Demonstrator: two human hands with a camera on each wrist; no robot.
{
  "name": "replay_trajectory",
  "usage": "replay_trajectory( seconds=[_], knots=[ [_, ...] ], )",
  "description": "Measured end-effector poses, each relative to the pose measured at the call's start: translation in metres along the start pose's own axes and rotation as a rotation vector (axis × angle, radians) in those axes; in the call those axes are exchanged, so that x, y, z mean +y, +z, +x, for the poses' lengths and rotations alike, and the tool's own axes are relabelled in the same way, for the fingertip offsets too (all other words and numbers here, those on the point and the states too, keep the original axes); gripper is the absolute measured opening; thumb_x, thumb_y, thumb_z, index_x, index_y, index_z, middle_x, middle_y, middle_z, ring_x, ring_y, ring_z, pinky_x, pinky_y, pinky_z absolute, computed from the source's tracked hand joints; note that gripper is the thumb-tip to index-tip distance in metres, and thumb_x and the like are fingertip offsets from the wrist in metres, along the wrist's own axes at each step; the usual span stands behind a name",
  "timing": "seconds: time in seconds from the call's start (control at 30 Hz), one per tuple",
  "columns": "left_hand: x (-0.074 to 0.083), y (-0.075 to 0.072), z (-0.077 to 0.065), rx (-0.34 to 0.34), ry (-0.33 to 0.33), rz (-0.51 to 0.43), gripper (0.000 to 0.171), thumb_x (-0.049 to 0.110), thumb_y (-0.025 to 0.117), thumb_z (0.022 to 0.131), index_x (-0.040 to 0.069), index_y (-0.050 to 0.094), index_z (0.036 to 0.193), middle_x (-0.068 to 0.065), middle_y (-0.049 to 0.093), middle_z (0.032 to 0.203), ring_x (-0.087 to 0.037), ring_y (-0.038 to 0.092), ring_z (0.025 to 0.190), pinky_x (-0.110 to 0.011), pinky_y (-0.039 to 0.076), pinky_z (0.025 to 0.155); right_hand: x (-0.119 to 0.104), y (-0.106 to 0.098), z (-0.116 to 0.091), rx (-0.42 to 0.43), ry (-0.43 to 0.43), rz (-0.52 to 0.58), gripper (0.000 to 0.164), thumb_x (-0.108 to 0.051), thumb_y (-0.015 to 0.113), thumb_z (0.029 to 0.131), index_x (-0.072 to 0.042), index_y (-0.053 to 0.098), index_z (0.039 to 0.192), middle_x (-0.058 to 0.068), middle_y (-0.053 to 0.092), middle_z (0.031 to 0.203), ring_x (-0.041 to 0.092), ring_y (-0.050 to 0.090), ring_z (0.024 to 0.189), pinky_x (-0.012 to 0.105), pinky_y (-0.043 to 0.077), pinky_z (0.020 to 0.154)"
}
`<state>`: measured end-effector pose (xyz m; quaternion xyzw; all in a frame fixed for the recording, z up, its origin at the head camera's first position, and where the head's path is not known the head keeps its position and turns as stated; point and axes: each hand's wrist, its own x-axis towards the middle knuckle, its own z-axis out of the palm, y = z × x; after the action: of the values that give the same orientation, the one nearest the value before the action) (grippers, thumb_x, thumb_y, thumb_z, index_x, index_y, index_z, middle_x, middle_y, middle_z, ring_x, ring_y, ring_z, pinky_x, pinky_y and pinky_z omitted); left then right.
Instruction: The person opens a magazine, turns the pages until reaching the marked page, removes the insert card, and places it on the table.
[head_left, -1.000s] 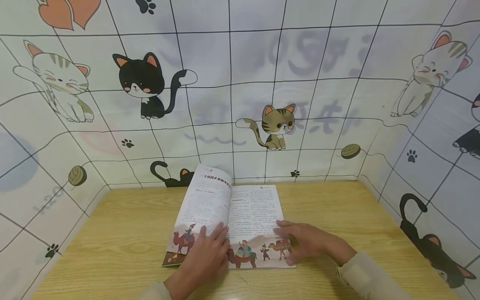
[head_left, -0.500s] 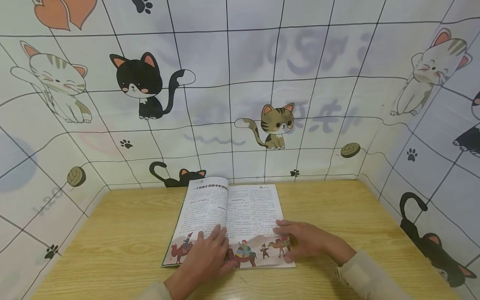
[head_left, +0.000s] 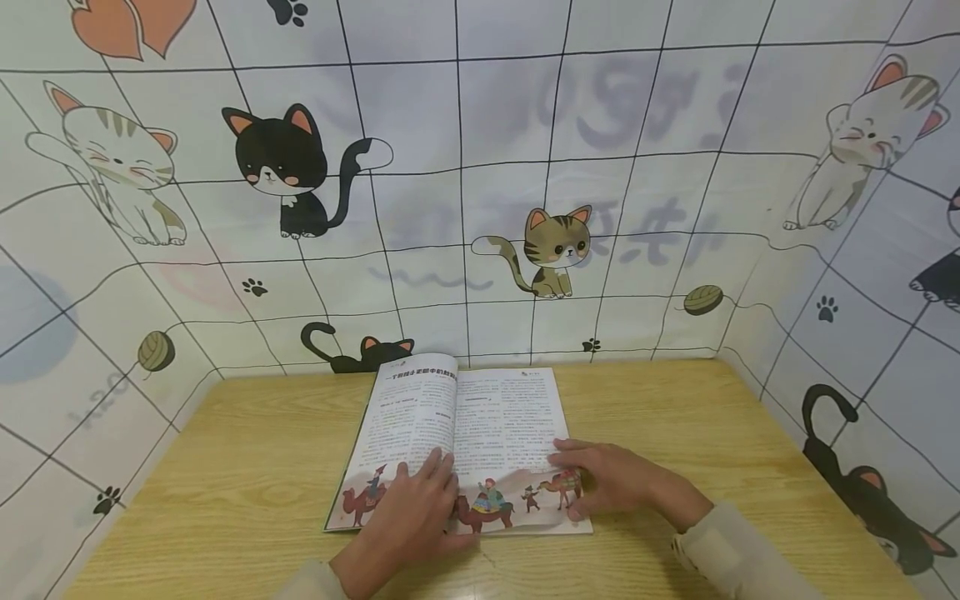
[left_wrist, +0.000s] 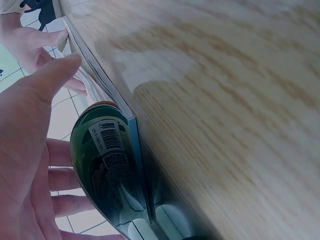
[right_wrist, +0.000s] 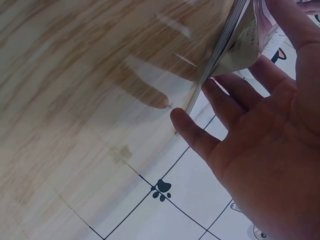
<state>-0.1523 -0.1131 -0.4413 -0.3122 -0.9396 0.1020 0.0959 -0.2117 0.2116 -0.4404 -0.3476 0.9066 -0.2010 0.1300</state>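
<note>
Fingers loose, left hand (head_left: 412, 512) and right hand (head_left: 618, 479) touch a magazine (head_left: 502, 417) at seven and four o'clock; its curved, glossy cover's barcode (left_wrist: 108, 136) shows only from the left wrist.

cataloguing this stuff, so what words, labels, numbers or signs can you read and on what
"一个…眼中的…": heading on left page; other characters blurred.
Small print on both pages: too small.
Barcode, green cover: digits unreadable.
Writing on wall: too faint, blurred.
</note>
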Motion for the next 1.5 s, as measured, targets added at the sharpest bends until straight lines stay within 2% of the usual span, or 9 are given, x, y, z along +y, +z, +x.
replay_trajectory(
  seconds=[0.27, 0.53, 0.73, 0.8, 0.9, 1.03, 1.2, 1.33, 1.5],
  knots=[
    [0.001, 0.001, 0.002, -0.014, -0.005, -0.008, 0.084, 0.082, 0.055, 0.077, 0.007, 0.073, 0.112, -0.012, 0.061, 0.131, -0.03, 0.055, 0.124, -0.054, 0.055, 0.082, -0.001, 0.0, -0.001, 0.008, -0.001, 0.012, 0.081, -0.052, 0.079, 0.077, -0.006, 0.057, 0.14, 0.016, 0.046, 0.151, 0.04, 0.044, 0.136, 0.061, 0.038, 0.104],
    [0.002, -0.002, 0.004, -0.057, -0.021, -0.029, 0.076, 0.074, 0.062, 0.079, 0.007, 0.073, 0.113, -0.012, 0.061, 0.131, -0.03, 0.055, 0.124, -0.055, 0.054, 0.084, 0.001, 0.003, 0.001, 0.009, 0.04, 0.012, 0.072, -0.05, 0.076, 0.083, -0.01, 0.057, 0.14, 0.013, 0.045, 0.152, 0.04, 0.043, 0.137, 0.064, 0.035, 0.105],
    [0.001, -0.001, 0.004, -0.042, -0.016, -0.004, 0.072, 0.072, 0.063, 0.08, 0.008, 0.074, 0.111, -0.011, 0.063, 0.127, -0.028, 0.056, 0.121, -0.053, 0.055, 0.081, -0.001, 0.003, 0.002, 0.017, 0.033, 0.004, 0.072, -0.051, 0.074, 0.084, -0.009, 0.057, 0.14, 0.015, 0.046, 0.15, 0.041, 0.044, 0.136, 0.063, 0.036, 0.105],
    [0.0, -0.001, 0.004, -0.031, -0.014, -0.01, 0.071, 0.072, 0.064, 0.08, 0.011, 0.072, 0.114, -0.01, 0.063, 0.126, -0.028, 0.057, 0.12, -0.052, 0.055, 0.08, -0.002, 0.002, 0.003, 0.024, 0.03, 0.0, 0.072, -0.052, 0.073, 0.084, -0.009, 0.056, 0.141, 0.015, 0.047, 0.15, 0.041, 0.044, 0.136, 0.061, 0.036, 0.106],
    [-0.001, 0.001, 0.003, -0.004, -0.002, -0.02, 0.07, 0.07, 0.064, 0.082, 0.018, 0.065, 0.128, -0.009, 0.063, 0.125, -0.028, 0.058, 0.117, -0.051, 0.055, 0.08, -0.002, 0.002, 0.004, 0.053, 0.03, -0.017, 0.074, -0.052, 0.072, 0.085, -0.01, 0.054, 0.142, 0.016, 0.048, 0.149, 0.039, 0.044, 0.136, 0.06, 0.036, 0.106],
    [-0.002, 0.0, 0.004, 0.073, 0.076, -0.038, 0.07, 0.055, 0.065, 0.089, 0.029, 0.043, 0.15, -0.008, 0.057, 0.139, -0.026, 0.055, 0.126, -0.049, 0.053, 0.091, -0.003, 0.0, 0.005, 0.125, 0.015, -0.031, 0.076, -0.054, 0.069, 0.087, -0.012, 0.049, 0.146, 0.016, 0.046, 0.15, 0.038, 0.042, 0.138, 0.06, 0.036, 0.107],
    [-0.003, -0.002, 0.006, 0.184, 0.272, -0.035, 0.087, 0.032, 0.077, 0.086, 0.033, 0.027, 0.157, -0.002, 0.03, 0.162, -0.023, 0.031, 0.147, -0.049, 0.033, 0.113, -0.005, -0.006, 0.006, 0.188, 0.0, -0.007, 0.08, -0.059, 0.062, 0.09, -0.015, 0.039, 0.153, 0.015, 0.04, 0.155, 0.039, 0.038, 0.141, 0.065, 0.034, 0.106],
    [-0.003, -0.003, 0.006, 0.216, 0.366, 0.058, 0.095, 0.028, 0.083, 0.081, 0.03, 0.027, 0.158, 0.0, 0.019, 0.166, -0.022, 0.019, 0.151, -0.047, 0.021, 0.119, -0.008, -0.01, 0.005, 0.219, 0.029, 0.042, 0.08, -0.058, 0.058, 0.094, -0.019, 0.029, 0.158, 0.013, 0.032, 0.159, 0.04, 0.035, 0.142, 0.068, 0.033, 0.104],
    [-0.002, -0.003, 0.004, 0.23, 0.416, 0.161, 0.082, 0.024, 0.081, 0.083, 0.027, 0.039, 0.153, 0.001, 0.019, 0.166, -0.019, 0.015, 0.152, -0.045, 0.016, 0.121, -0.007, -0.011, 0.001, 0.251, 0.075, 0.116, 0.072, -0.049, 0.049, 0.101, -0.018, 0.021, 0.16, 0.01, 0.023, 0.163, 0.039, 0.028, 0.146, 0.066, 0.028, 0.109]
  ],
)
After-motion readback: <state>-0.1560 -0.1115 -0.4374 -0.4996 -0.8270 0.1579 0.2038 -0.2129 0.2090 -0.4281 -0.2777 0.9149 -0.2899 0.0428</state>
